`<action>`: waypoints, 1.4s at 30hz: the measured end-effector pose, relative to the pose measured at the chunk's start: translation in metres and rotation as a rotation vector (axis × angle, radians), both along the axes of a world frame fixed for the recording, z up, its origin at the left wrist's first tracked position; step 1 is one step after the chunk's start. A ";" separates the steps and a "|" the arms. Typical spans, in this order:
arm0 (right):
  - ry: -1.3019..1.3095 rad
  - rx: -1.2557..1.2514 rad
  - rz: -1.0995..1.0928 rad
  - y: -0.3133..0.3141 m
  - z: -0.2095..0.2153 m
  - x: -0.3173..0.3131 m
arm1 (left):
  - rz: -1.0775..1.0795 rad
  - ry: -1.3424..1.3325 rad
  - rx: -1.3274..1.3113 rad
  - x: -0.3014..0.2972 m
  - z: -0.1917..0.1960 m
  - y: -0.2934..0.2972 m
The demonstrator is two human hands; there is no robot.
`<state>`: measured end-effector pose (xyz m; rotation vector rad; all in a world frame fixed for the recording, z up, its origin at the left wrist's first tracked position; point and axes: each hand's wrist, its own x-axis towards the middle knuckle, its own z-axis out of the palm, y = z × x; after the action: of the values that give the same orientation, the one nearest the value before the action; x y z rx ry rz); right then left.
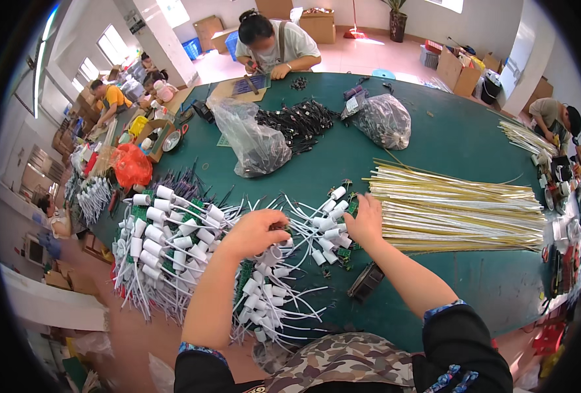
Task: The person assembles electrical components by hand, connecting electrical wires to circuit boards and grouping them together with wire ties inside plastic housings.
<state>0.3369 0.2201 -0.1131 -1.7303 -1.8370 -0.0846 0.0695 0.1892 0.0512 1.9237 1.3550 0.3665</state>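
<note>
My left hand is curled, thumb toward the fingers, above white cylindrical parts with white wires. Whatever it may be pinching is hidden by the fingers. Fingers stretched out, my right hand lies at the edge of a smaller group of white cylinders with small green circuit boards. It is close to the left ends of a bundle of long white and yellow strips. A larger heap of the same wired cylinders spreads left of my left forearm.
A dark block-shaped object sits near the green table's front. Farther back are black cables, clear plastic bags and a red bag. A co-worker works across the table, another person at the far right.
</note>
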 end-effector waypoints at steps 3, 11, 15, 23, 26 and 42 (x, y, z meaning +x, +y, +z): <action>0.434 -0.143 0.640 -0.016 0.081 -0.004 | -0.006 -0.047 -0.164 0.031 -0.004 0.012; 0.555 -0.540 0.631 -0.030 0.091 -0.020 | -0.035 -0.167 -0.100 0.030 -0.050 0.011; 0.539 -0.448 0.662 -0.031 0.086 -0.025 | 0.178 -0.319 -0.088 0.044 -0.057 -0.004; 0.557 -0.532 0.621 -0.032 0.103 -0.027 | 0.120 -0.196 0.050 0.039 -0.063 -0.007; 0.398 -0.447 0.726 -0.028 0.092 -0.027 | 0.192 -0.314 0.016 0.042 -0.072 -0.008; 0.481 -0.535 0.698 -0.042 0.081 -0.035 | 0.202 -0.384 0.042 0.040 -0.085 -0.029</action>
<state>0.3019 0.1781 -0.0316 -1.1485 -2.0611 1.0837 0.1098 0.1605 -0.0342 1.6447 1.2889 0.8241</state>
